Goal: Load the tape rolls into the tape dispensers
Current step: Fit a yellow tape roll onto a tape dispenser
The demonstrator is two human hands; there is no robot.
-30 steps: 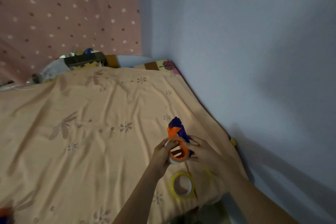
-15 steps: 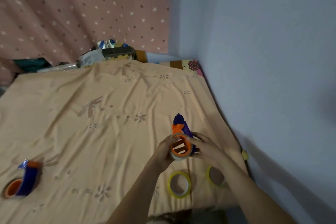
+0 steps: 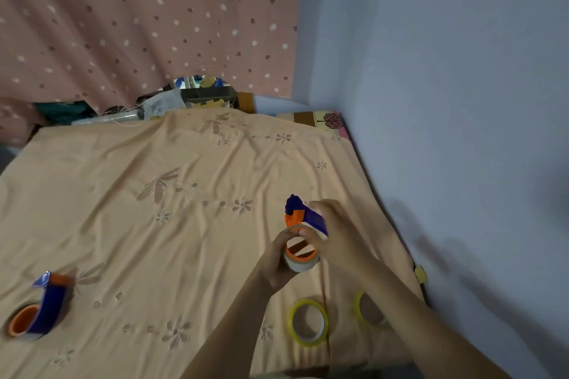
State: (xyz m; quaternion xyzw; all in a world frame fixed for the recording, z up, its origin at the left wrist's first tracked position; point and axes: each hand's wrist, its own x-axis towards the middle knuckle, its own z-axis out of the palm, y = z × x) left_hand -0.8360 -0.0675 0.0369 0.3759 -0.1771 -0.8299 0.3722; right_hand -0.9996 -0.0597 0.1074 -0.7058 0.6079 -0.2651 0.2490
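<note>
The step in hand looks like seating a roll on a dispenser: the left hand (image 3: 278, 264) curls round a pale tape roll (image 3: 300, 264) that sits on the orange hub of a blue and orange dispenser (image 3: 303, 220), held just above the peach bedsheet (image 3: 154, 224) toward the right side of the bed. The right hand (image 3: 331, 231) grips the dispenser's blue body from the right, its thumb meeting the rim of the roll. Judging by how the roll wraps the hub, it is on or nearly on; the next move probably calls for pressing it fully home and drawing the tape's free end up to the cutter at the far tip, which needs a fine pinch on a thin, sticky edge. Two yellow-edged rolls lie flat and unloaded on the sheet near the person: one yellow roll (image 3: 308, 322) just below the hands, and a second yellow roll (image 3: 368, 309) to its right, partly hidden by the right forearm. At the near left a second dispenser (image 3: 37, 306) lies on the sheet, well apart from the hands; its orange hub shows, but whether it carries tape I cannot tell.
</note>
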